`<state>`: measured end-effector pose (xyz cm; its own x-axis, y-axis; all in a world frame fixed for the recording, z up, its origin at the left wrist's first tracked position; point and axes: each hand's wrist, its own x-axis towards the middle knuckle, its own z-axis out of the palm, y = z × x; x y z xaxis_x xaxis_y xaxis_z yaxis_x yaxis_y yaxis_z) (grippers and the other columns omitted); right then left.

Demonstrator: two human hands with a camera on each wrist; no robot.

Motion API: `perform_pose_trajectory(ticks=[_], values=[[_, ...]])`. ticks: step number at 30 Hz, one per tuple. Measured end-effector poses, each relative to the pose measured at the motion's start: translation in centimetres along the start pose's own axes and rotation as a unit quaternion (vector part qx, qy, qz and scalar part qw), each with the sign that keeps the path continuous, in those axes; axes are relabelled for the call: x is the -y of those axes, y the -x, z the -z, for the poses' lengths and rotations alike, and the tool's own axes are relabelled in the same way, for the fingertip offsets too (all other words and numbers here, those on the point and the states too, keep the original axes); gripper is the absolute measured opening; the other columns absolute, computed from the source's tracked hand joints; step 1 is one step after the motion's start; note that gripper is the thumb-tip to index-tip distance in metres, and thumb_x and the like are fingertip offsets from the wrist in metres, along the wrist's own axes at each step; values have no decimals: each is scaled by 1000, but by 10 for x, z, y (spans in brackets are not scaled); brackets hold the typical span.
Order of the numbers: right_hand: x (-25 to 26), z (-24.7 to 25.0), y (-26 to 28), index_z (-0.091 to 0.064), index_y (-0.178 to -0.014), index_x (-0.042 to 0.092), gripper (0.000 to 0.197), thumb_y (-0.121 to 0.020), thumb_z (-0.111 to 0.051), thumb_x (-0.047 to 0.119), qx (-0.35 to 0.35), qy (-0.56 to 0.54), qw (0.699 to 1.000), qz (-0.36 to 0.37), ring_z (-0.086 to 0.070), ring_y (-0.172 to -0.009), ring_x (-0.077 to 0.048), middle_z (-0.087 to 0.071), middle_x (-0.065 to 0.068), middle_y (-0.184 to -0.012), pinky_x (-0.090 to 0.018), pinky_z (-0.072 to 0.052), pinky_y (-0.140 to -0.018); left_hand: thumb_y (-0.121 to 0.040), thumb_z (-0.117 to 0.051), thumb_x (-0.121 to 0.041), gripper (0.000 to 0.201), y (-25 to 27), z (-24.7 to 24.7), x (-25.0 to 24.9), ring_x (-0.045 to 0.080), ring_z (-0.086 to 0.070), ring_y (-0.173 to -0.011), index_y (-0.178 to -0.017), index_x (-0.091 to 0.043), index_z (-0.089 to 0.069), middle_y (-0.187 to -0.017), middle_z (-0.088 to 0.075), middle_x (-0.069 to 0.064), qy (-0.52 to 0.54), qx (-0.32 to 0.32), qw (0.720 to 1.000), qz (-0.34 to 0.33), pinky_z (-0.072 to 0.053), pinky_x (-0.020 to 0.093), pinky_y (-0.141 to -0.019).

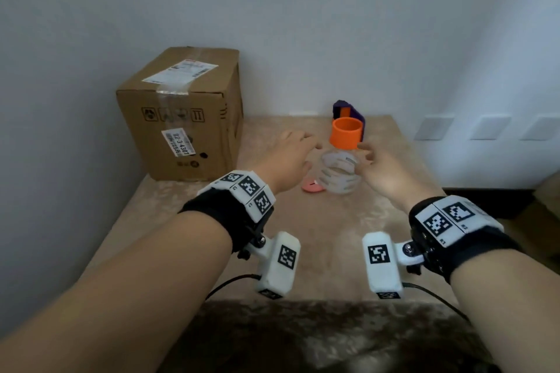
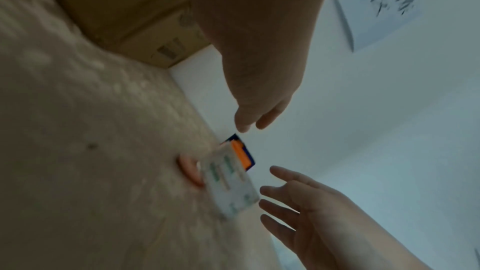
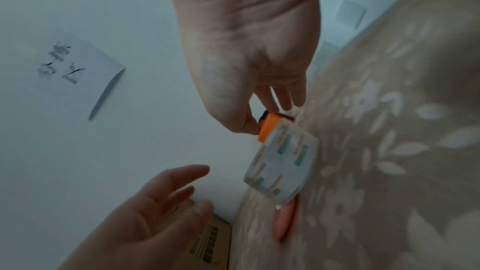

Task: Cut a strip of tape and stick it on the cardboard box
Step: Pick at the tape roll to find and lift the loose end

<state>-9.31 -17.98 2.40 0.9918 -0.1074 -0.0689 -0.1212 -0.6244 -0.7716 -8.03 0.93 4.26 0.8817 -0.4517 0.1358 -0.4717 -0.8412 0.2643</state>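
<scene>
A plain room in what looks like a home, set up for a small packing chore. A tabletop (image 1: 303,251) covered in a beige cloth with a pale flower-and-leaf pattern stands pushed into a corner of bare white walls (image 1: 333,24). A sheet of paper with handwritten characters (image 3: 70,69) is stuck on the wall, and a used cardboard box (image 1: 185,118) bearing shipping labels sits in the corner.

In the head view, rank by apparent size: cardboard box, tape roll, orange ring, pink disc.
1. Cardboard box
2. Tape roll
3. Orange ring, though it sits farther back, so the gap is unsure
4. Pink disc, partly hidden
</scene>
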Motion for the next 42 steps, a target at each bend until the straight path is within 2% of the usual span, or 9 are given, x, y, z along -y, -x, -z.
perform_pose_trajectory(ticks=[5, 9, 13, 16, 21, 26, 31, 39, 42], values=[[-29, -10, -1, -23, -145, 21, 75, -83, -61, 0, 30, -103, 994, -18, -54, -98, -16, -53, -2, -113, -24, -45, -79, -88, -54, -23, 57, -16, -39, -6, 29, -25, -136, -142, -29, -36, -152, -29, 2, -13, 88, 996, -14, -28, 46, -111], [-28, -17, -1, -22, -145, 25, 102, -62, -81, 18, 59, -109, 992, 25, -57, -111, -13, -57, 5, -124, -32, -50, -95, -87, -57, -24, 43, -19, -48, -2, 27, -26, -136, -129, -25, -51, -150, -32, -1, 20, 50, 999, 1, -26, 43, -112], [-12, -22, 2, -16, -147, 18, 98, -72, -78, 8, 72, -137, 986, 56, -53, -94, 6, -51, 20, -108, -1, -46, -73, -90, -56, -24, 37, -1, -45, 8, 23, -21, -140, -127, -21, -54, -148, -39, -6, 113, 8, 994, 8, -15, 45, -117], [0, -27, 5, -27, -144, 14, 102, -61, -84, 30, 73, -101, 987, 102, -54, -118, -11, -54, 1, -132, -28, -44, -104, -90, -57, -23, 34, 16, -48, 18, 23, -25, -140, -124, -20, -58, -140, -49, 0, 202, -46, 978, 33, -16, 48, -117], [20, -33, 12, -51, -127, 9, 60, -74, -77, 19, 33, -59, 985, 160, -57, -114, -16, -62, -4, -124, -37, -45, -104, -81, -51, -41, 40, 26, -33, 28, 24, -51, -119, -113, -22, -64, -113, -63, -1, 214, -83, 973, 32, -32, 50, -108], [39, -40, 10, -56, -129, 13, 44, -85, -64, 13, -7, -58, 981, 184, -54, -119, -18, -60, -5, -129, -30, -43, -103, -95, -50, -5, 20, 29, -11, 22, -13, -58, -68, -112, -1, -59, -85, -60, -8, 434, -90, 895, 54, -46, 6, -69], [48, -54, 7, -45, -137, 16, 66, -78, -72, 22, -4, 32, 973, 230, -45, -127, -17, -51, -5, -137, -34, -36, -108, -97, -48, -10, 18, 31, -2, 31, 4, -60, -72, -109, -5, -60, -85, -64, -4, 476, -113, 869, 80, -48, 17, -68], [58, -62, 15, -43, -138, 10, 62, -83, -68, 26, -15, 141, 944, 297, -45, -127, -19, -47, -5, -141, -24, -31, -103, -100, -42, -18, 27, 30, 1, 33, 20, -59, -73, -105, -4, -64, -88, -64, 12, 530, -98, 831, 134, -49, 27, -62], [62, -60, 19, -44, -137, 9, 62, -82, -69, 23, -11, 140, 940, 310, -46, -125, -23, -48, -7, -139, -24, -32, -99, -99, -40, -13, 28, 29, 3, 30, 24, -62, -83, -108, -3, -64, -95, -65, 14, 569, -88, 801, 166, -50, 34, -75]])
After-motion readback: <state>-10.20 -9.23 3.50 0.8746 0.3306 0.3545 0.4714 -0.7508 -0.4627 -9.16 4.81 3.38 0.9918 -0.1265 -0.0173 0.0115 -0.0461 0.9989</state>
